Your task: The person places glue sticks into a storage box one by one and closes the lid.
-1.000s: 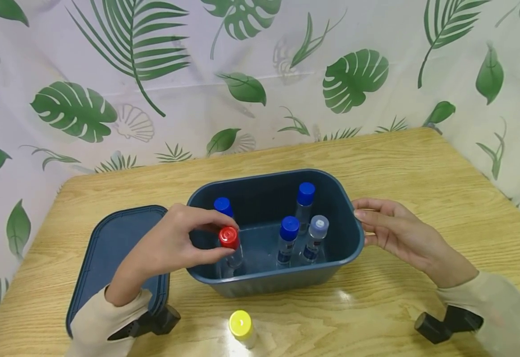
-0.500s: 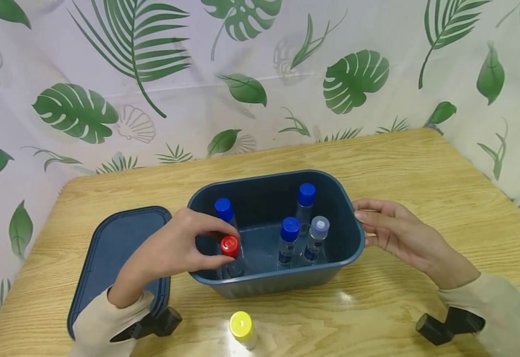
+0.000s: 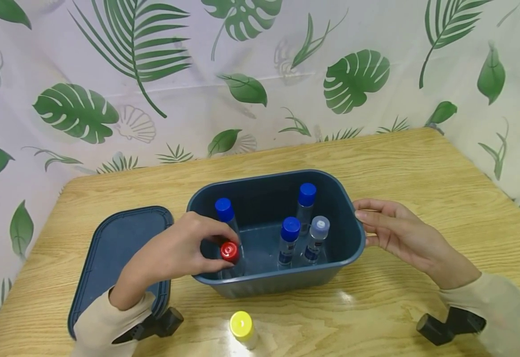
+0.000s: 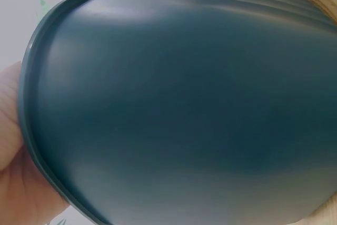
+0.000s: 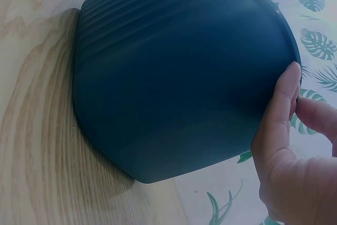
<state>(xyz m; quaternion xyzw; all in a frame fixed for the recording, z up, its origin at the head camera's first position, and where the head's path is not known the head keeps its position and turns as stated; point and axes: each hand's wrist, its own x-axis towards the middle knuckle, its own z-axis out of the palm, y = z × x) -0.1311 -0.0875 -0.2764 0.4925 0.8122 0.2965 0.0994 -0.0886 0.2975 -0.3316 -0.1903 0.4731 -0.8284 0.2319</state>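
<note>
A deep dark-blue plastic bin point(image 3: 282, 283) stands on the table, uncovered at the top. My left hand point(image 3: 179, 248) reaches over its left end and pinches a small clear bottle by its red cap point(image 3: 229, 252), the bottle upright and low inside. The left wrist view shows mainly the bin's outer end wall point(image 4: 179, 104), which hides the bottle. At the other end, my right hand point(image 3: 398, 235) touches the outside near the rim with fairly straight fingers point(image 5: 281, 114). Inside stand a blue-capped bottle point(image 3: 225, 210) at the left, two blue-capped bottles point(image 3: 289, 235) and a pale-capped one point(image 3: 318, 233) at the right.
A dark-blue lid point(image 3: 117, 248) lies flat on the wooden table point(image 3: 402, 163) left of the bin, partly under my left forearm. In front of the bin stands a yellow-capped bottle point(image 3: 242, 327). Leaf-printed cloth point(image 3: 242, 64) hangs behind and along the sides.
My left hand has lowered the red-capped bottle further into the bin. The right hand stays at the bin's right end, and the other bottles have not moved.
</note>
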